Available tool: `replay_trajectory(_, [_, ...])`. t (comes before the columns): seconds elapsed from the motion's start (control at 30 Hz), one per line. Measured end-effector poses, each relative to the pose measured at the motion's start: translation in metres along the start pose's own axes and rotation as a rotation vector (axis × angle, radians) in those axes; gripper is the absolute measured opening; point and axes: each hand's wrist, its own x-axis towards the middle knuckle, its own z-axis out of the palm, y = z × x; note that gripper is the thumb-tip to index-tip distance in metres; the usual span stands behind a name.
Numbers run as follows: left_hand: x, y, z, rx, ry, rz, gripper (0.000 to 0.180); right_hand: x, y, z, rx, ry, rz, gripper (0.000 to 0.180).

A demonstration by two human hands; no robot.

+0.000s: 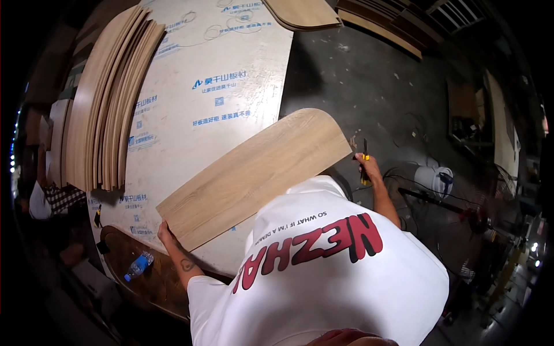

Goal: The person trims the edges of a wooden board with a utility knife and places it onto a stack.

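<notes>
A long wood-grain board (257, 173) with one rounded corner lies slantwise in front of me, partly over the white work surface (231, 63). At its lower left end, my left hand (166, 233) grips the edge, thumb on the near side. My right hand (370, 167) is closed round a yellow and black utility knife (365, 157), just beyond the board's right end. The knife points up and away from me. Whether its blade touches the board edge I cannot tell.
Several similar curved boards (112, 98) stand stacked at the left, and more boards (306, 12) lie at the far edge. A plastic bottle (139, 266) rests on a brown surface (156, 294) at lower left. A white bucket (433, 180) stands on the floor at right. Another person's sleeve (40, 202) shows at far left.
</notes>
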Motion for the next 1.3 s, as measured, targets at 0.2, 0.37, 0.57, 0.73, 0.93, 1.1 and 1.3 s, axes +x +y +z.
replay_trajectory(0.2, [0.005, 0.003, -0.036, -0.013, 0.062, -0.038, 0.022, 0.012, -0.027, 0.033, 0.246, -0.048, -0.089, 0.029])
replay_trajectory(0.37, [-0.002, 0.012, -0.004, 0.011, 0.074, -0.067, 0.022, 0.022, -0.014, 0.024, 0.398, -0.071, -0.02, 0.02])
replay_trajectory(0.57, [-0.019, 0.016, 0.015, 0.053, 0.147, -0.029, 0.023, 0.03, -0.026, 0.018, 0.393, -0.1, -0.055, 0.021])
replay_trajectory(0.73, [-0.019, -0.007, 0.0, 0.07, 0.255, 0.054, 0.028, 0.052, -0.062, 0.023, 0.375, -0.147, -0.11, 0.019])
replay_trajectory(0.93, [-0.06, -0.01, 0.029, 0.326, 0.709, 0.09, 0.047, 0.085, -0.155, 0.019, 0.402, -0.179, -0.144, 0.022])
replay_trajectory(1.1, [-0.118, 0.024, 0.062, 0.015, 0.77, 0.078, 0.043, 0.141, -0.261, 0.033, 0.577, -0.417, -0.281, 0.024])
replay_trajectory(1.3, [-0.224, 0.115, 0.06, -0.365, 0.337, 0.313, 0.042, 0.202, -0.439, 0.056, 0.667, -0.723, -0.432, 0.025])
